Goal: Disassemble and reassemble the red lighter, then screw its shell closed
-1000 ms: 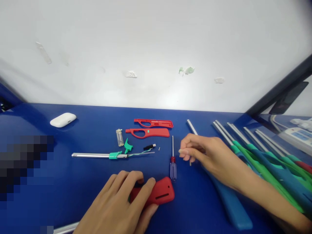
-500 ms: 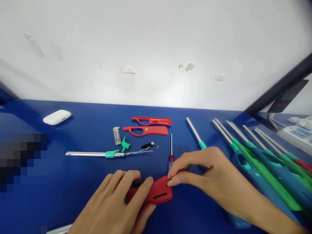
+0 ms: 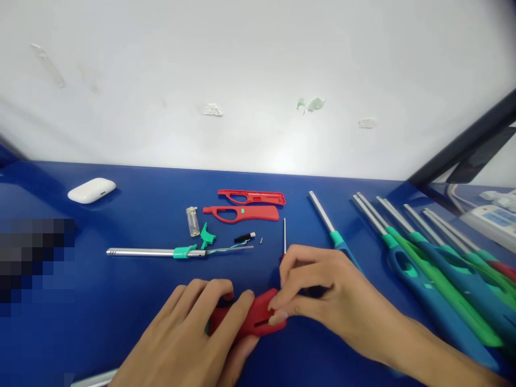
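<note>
Under my left hand (image 3: 197, 328) lies a red lighter (image 3: 262, 312), held against the table with the fingers wrapped over it. My right hand (image 3: 314, 290) pinches thumb and fingertips together at the lighter's slotted end; whatever the tips hold is too small or hidden. A screwdriver (image 3: 284, 236) lies just beyond the right hand, which covers its handle. Farther back are two red handle shells (image 3: 245, 214), a clear fuel tank (image 3: 193, 221), a green trigger (image 3: 207, 236), a black igniter (image 3: 244, 237), a tiny metal piece (image 3: 261, 241) and a metal tube with a green collar (image 3: 141, 252).
Several long lighters (image 3: 427, 274) with blue, green and red handles lie in a row at the right. A white case (image 3: 92, 191) sits at the back left. White wall (image 3: 258, 80) rises behind the blue table (image 3: 133, 215). A white device (image 3: 494, 226) stands far right.
My right hand's fingertips have shifted slightly left and down over the lighter's end, covering the small hole there and the screwdriver's handle. My left hand keeps its hold.
</note>
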The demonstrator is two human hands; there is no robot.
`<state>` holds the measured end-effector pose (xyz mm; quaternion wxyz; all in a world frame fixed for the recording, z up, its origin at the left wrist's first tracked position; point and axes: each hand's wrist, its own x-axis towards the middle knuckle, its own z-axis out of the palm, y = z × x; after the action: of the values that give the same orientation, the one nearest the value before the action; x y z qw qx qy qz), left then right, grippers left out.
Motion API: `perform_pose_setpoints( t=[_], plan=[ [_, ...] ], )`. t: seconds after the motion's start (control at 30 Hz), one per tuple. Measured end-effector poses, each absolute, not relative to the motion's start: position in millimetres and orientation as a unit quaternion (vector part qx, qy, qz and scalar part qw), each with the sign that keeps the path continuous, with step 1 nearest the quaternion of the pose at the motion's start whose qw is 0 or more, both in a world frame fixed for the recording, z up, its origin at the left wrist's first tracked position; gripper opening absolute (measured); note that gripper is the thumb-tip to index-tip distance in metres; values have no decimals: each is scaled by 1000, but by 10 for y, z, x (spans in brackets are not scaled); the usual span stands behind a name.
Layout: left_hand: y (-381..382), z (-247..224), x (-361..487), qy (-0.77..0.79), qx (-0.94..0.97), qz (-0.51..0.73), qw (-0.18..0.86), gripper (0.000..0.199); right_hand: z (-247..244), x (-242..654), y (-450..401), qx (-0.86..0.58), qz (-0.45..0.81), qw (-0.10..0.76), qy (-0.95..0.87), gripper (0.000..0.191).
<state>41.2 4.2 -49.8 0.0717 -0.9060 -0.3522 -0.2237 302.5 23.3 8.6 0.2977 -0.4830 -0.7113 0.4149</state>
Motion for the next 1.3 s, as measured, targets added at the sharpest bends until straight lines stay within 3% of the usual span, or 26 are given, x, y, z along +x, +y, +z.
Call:
perform_pose_setpoints(
  t=[0.1,0.47,0.73,1.3],
  plan=[
    [67,-476,445,-355,-905,-226,62,35,93,3044,259,-454,407,313,-728,9],
    [29,-476,424,-351,-908,-218,72,37,181,3146,270,-373,260,308,-836,16],
    [74,-446,462,-360,-896,-253,63,34,149,3193,256,-363,248,243,-865,20],
    [85,-339,482,-343,-904,-246,73,31,209,3227,214,-323,130,214,-913,31]
  ],
)
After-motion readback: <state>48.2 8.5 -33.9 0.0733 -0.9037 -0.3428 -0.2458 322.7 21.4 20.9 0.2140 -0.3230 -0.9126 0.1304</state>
